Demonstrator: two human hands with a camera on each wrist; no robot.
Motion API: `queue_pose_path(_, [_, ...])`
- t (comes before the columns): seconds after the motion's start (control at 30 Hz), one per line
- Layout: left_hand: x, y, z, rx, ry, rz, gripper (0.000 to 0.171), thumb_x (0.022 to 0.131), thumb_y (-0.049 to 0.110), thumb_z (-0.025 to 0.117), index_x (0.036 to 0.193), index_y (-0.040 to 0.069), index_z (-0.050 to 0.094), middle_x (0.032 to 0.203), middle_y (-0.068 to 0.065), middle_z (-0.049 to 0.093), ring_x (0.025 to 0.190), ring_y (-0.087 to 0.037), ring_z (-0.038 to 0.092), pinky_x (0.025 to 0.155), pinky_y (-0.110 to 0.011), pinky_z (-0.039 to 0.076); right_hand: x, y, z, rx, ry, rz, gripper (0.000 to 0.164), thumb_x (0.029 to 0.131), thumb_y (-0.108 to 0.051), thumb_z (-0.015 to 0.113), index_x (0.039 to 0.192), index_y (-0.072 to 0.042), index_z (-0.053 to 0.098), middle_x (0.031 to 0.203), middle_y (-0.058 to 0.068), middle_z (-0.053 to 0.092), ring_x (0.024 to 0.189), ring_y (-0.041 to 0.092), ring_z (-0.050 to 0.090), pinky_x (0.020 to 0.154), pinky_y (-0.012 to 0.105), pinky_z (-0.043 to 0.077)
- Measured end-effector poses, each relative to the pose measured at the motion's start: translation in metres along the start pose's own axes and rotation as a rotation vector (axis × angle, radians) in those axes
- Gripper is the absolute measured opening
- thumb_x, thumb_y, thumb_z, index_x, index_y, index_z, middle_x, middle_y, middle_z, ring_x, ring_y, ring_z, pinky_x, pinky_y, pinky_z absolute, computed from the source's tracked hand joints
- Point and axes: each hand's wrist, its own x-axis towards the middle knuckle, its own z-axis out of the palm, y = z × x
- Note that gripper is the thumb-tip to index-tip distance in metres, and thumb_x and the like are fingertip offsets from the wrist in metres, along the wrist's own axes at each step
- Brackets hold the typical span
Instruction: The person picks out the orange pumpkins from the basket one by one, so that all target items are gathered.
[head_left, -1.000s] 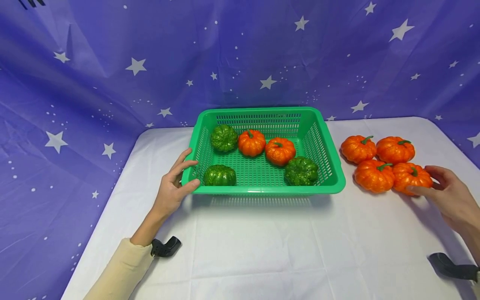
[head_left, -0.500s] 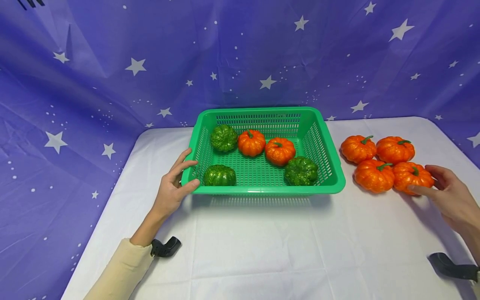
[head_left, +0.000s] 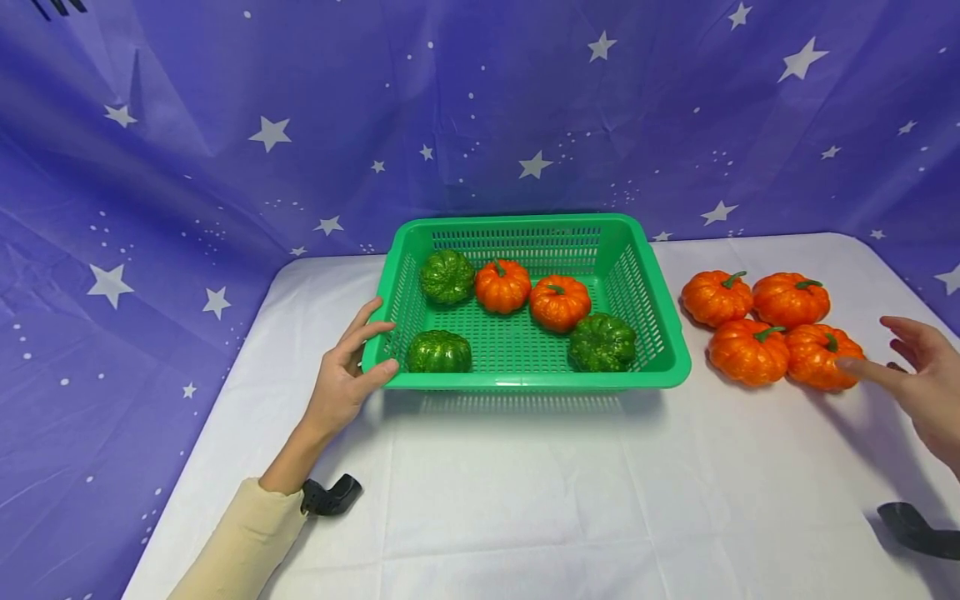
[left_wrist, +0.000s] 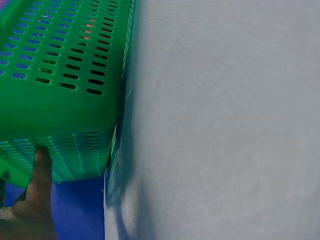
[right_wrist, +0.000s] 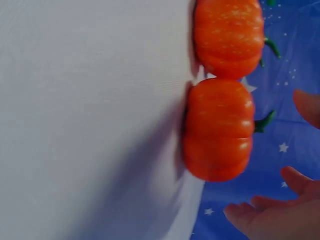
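Observation:
My left hand holds the left rim of a green plastic basket, thumb and index finger over the edge. In the left wrist view, one finger lies against its outer wall. Inside are two orange pumpkins and three green ones. At the right, my right hand is spread beside the near right orange pumpkin, its thumb overlapping it in the head view. The right wrist view shows the fingers apart from that pumpkin, nothing between them.
Three more orange pumpkins cluster tightly with that one on the white tablecloth. A purple star-patterned cloth hangs behind and at the left. Black wrist devices show below both hands.
My right hand has let go of the near right orange pumpkin and drawn back to the right, fingers spreading. The left hand and basket stay put.

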Motion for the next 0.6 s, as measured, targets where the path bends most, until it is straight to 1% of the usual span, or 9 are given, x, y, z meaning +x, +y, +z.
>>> queue_pose_path(0.03, [0.000,0.000,0.000,0.001,0.000,0.000,0.045,0.088,-0.011,0.059,0.130,-0.020,0.047,0.161,-0.011,0.023,0.149,-0.026,0.013,0.114,-0.025,0.022,0.004,0.005,-0.003,0.011,0.012,-0.017,0.080,0.091,-0.010,0.071,0.156,-0.029,0.028,0.160,-0.009,0.020,0.147,0.009,0.010,0.110,0.012,0.011])
queue_pose_path(0.1, [0.000,0.000,0.000,-0.001,-0.001,0.002,0.044,0.088,-0.011,0.059,0.130,-0.020,0.047,0.161,-0.011,0.023,0.149,-0.026,0.013,0.114,-0.025,0.021,0.009,0.008,-0.005,0.025,0.031,-0.050,0.081,0.089,-0.006,0.073,0.155,-0.027,0.031,0.160,-0.009,0.021,0.148,0.011,0.008,0.109,0.012,0.011])
queue_pose_path(0.17, [0.000,0.000,0.000,-0.001,-0.001,0.003,0.044,0.088,-0.011,0.059,0.130,-0.020,0.047,0.161,-0.011,0.023,0.149,-0.026,0.013,0.114,-0.025,0.021,0.007,-0.002,-0.005,0.034,0.047,-0.085,0.081,0.087,-0.001,0.073,0.154,-0.027,0.035,0.157,-0.009,0.025,0.146,0.008,0.012,0.108,0.010,0.013])
queue_pose_path(0.23, [0.000,0.000,0.000,0.003,0.000,0.004,0.044,0.087,-0.011,0.059,0.130,-0.019,0.047,0.161,-0.011,0.023,0.149,-0.026,0.013,0.114,-0.025,0.021,-0.003,-0.029,0.000,0.049,0.053,-0.116,0.079,0.087,0.004,0.071,0.152,-0.025,0.039,0.155,-0.009,0.029,0.145,0.007,0.015,0.108,0.009,0.014])
queue_pose_path(0.33, [0.000,0.000,-0.001,0.007,0.003,0.001,0.044,0.087,-0.011,0.059,0.130,-0.019,0.048,0.161,-0.011,0.023,0.149,-0.026,0.014,0.113,-0.025,0.022,-0.027,-0.086,0.012,0.042,0.041,-0.154,0.075,0.088,0.007,0.067,0.150,-0.026,0.042,0.153,-0.010,0.034,0.144,0.005,0.018,0.108,0.010,0.015])
queue_pose_path(0.4, [0.000,0.000,-0.001,0.009,0.004,-0.003,0.044,0.088,-0.011,0.059,0.130,-0.019,0.048,0.161,-0.011,0.023,0.149,-0.027,0.014,0.113,-0.024,0.024,-0.043,-0.123,0.020,0.034,0.012,-0.174,0.071,0.089,0.008,0.065,0.148,-0.027,0.043,0.150,-0.010,0.037,0.144,0.007,0.020,0.108,0.010,0.016])
queue_pose_path(0.43, [0.000,0.000,-0.001,0.010,0.005,-0.003,0.044,0.087,-0.011,0.059,0.130,-0.018,0.048,0.161,-0.011,0.023,0.149,-0.027,0.014,0.113,-0.024,0.023,-0.050,-0.139,0.023,0.020,-0.014,-0.182,0.070,0.090,0.007,0.064,0.149,-0.024,0.042,0.150,-0.009,0.037,0.145,0.007,0.020,0.107,0.010,0.017])
queue_pose_path(0.5, [0.000,0.000,-0.001,0.009,0.007,-0.005,0.044,0.087,-0.011,0.059,0.130,-0.018,0.048,0.161,-0.011,0.023,0.149,-0.027,0.014,0.112,-0.023,0.024,-0.057,-0.161,0.027,-0.015,-0.059,-0.195,0.069,0.092,0.003,0.066,0.150,-0.024,0.040,0.148,-0.009,0.038,0.144,0.007,0.024,0.105,0.009,0.021])
queue_pose_path(0.6, [0.001,0.000,0.000,0.012,0.003,-0.005,0.045,0.087,-0.011,0.059,0.130,-0.017,0.049,0.161,-0.010,0.023,0.149,-0.027,0.014,0.113,-0.024,0.024,-0.059,-0.185,0.030,-0.046,-0.124,-0.220,0.070,0.092,0.000,0.067,0.152,-0.017,0.038,0.146,-0.007,0.040,0.140,0.005,0.030,0.102,0.008,0.027])
